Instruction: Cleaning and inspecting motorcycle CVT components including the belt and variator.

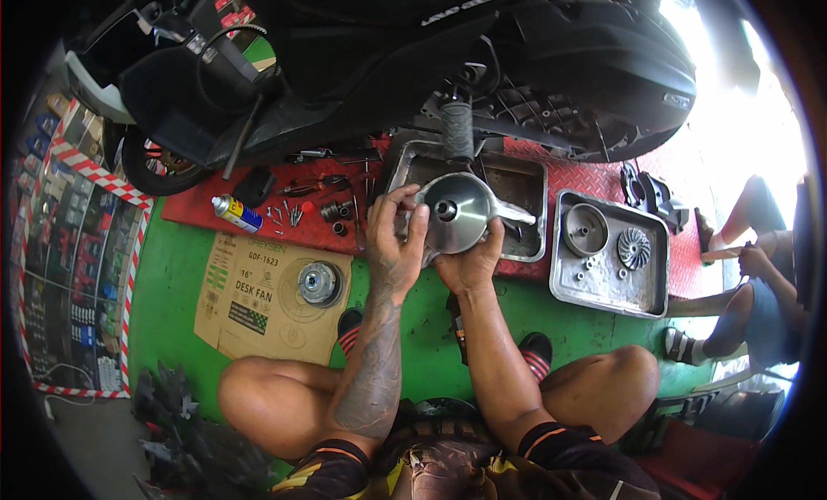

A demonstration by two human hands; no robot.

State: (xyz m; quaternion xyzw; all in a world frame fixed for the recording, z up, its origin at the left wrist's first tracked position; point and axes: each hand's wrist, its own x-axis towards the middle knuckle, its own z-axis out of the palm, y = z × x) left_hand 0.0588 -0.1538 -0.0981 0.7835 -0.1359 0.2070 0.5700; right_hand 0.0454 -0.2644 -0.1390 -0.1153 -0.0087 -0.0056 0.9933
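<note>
I'm squatting on green floor [181,285], knees wide, forearms running up from bottom edge. My left hand [392,242] is wrapped round the left rim of a round shiny metal pulley dish [458,211], thumb and fingers clamped over its edge. My right hand [472,263] cups the dish from underneath at its lower right, fingers curled up onto the rim. So both hands closed on the same part, held up off the floor, just in front of a dirty metal wash tray [525,186] and partly covering it.

To my left, flattened cardboard box [250,302] lies on the floor w/ a clutch assembly [320,283] sitting on it, well apart from my hands. To my right, a second steel tray [603,285] holds a smooth pulley half [585,229], a finned fan-like disc [634,248] and a few small rollers.

Further out, red checker-plate mat [258,216] carries a spray can [235,212], loose bolts and hand tools [314,188]. Beyond that, black scooter [482,61] fills the top, engine side open above the wash tray. At far right another person [758,285] sits, only legs and arm showing.
</note>
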